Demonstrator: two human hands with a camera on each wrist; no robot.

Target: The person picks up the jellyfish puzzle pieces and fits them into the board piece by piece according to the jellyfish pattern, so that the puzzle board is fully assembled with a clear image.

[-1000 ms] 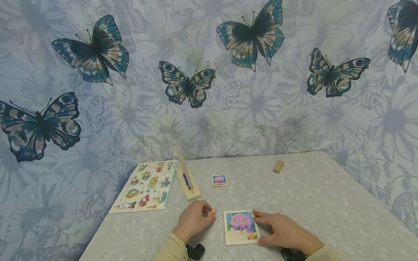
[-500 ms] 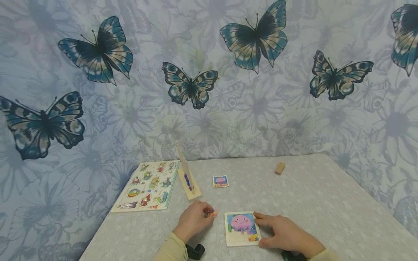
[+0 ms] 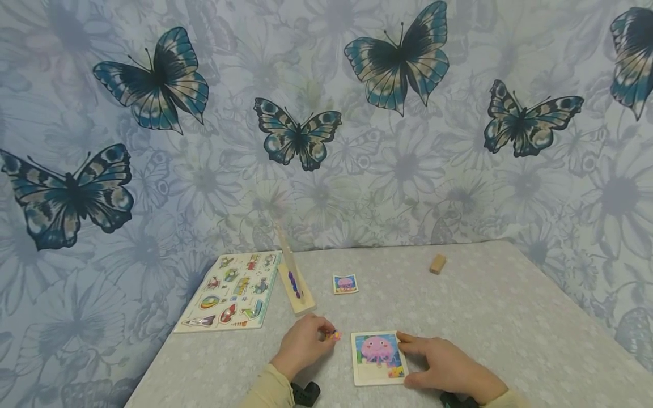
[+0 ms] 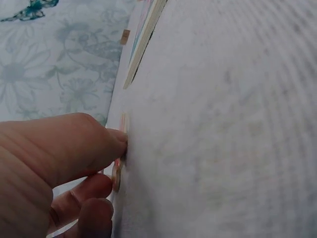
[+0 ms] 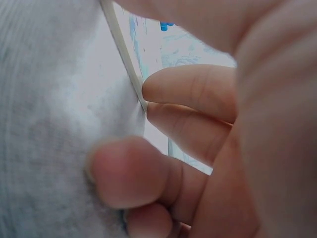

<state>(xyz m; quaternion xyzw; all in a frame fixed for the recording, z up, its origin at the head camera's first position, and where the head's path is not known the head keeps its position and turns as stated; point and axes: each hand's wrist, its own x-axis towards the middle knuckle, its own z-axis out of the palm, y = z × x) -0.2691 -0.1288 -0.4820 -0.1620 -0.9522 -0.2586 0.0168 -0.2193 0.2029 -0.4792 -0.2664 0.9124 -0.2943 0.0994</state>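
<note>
In the head view my left hand (image 3: 303, 345) pinches a small colourful jigsaw piece (image 3: 335, 335) between thumb and fingers, left of a picture puzzle board (image 3: 380, 375). In the left wrist view the piece (image 4: 116, 177) is seen edge-on, low over the tabletop. The board shows a pink jellyfish in a pale frame, with a bare strip at its lower left. Along its right side lies my right hand (image 3: 441, 362), index finger at the upper corner and thumb at the lower one. In the right wrist view two extended fingers (image 5: 190, 91) touch the board's edge.
Behind the board lies a small jellyfish picture card (image 3: 346, 284). To the left are a peg puzzle board (image 3: 224, 294) and an upright wooden stand (image 3: 297, 297) with purple-blue pieces. A small wooden block (image 3: 437, 263) sits at the back right of the table (image 3: 510, 317).
The piece in my left fingers has turned slightly and dipped a little. Both hands otherwise keep their places; the whole head view has shifted slightly.
</note>
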